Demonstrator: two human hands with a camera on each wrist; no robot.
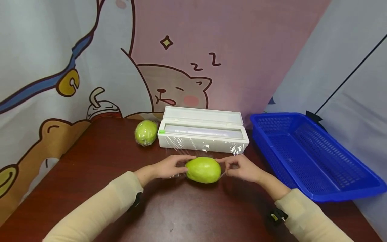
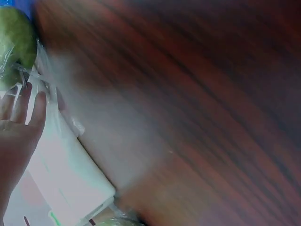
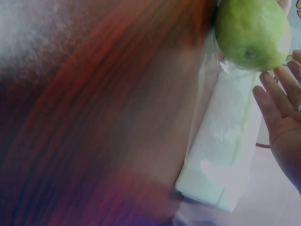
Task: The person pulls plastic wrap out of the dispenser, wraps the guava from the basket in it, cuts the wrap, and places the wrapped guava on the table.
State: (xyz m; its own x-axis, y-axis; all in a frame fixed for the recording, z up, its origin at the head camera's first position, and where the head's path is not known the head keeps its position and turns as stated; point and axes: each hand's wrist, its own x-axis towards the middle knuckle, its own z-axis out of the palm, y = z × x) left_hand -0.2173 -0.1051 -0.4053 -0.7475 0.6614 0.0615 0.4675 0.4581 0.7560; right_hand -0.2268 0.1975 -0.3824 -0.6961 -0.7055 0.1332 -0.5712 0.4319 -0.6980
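– Middle of the desk (image 1: pixel 175 215): where's the green fruit (image 1: pixel 204 170), and what's each hand doing?

– Between left hand (image 1: pixel 167 166) and right hand (image 1: pixel 243 168), near side of the white box (image 1: pixel 196 145). Underside hidden, so can't confirm desk contact. Left: thumb and forefinger arched, part-spread, at the fruit's left end; can't tell grip from touch. Right: thumb and forefinger brought together, apparently pinching cling film (image 1: pixel 239 148), with one fingertip by the fruit's right end.

– Handling guess?

– Probably firm, moderate weight, smooth skin, so a bit slippery. Might bruise if squeezed hard. Rounded, likely to roll. I'd hold it by both ends, fingers wide. Film's the fussy part: thin, floppy, probably clings to itself. Take it at the edges, keep it taut.

– Box?

– Lid (image 1: pixel 202 116) up, film roll (image 1: pixel 205 131) inside, green tab (image 1: pixel 162 131) at the left corner. Wrapped fruit (image 1: pixel 146 132) just beside that end (same green, shiny creased skin of film). Blue basket (image 1: pixel 347 195) off to the right.

– Any labels?

– No readable brand on the box or basket. Only legible text: two Z's (image 1: pixel 214 59) on the cartoon backdrop (image 1: pixel 248 50), above the sleeping bear. Black wrist unit (image 1: pixel 277 216) by the right sleeve has a yellowish mark, too small to read.
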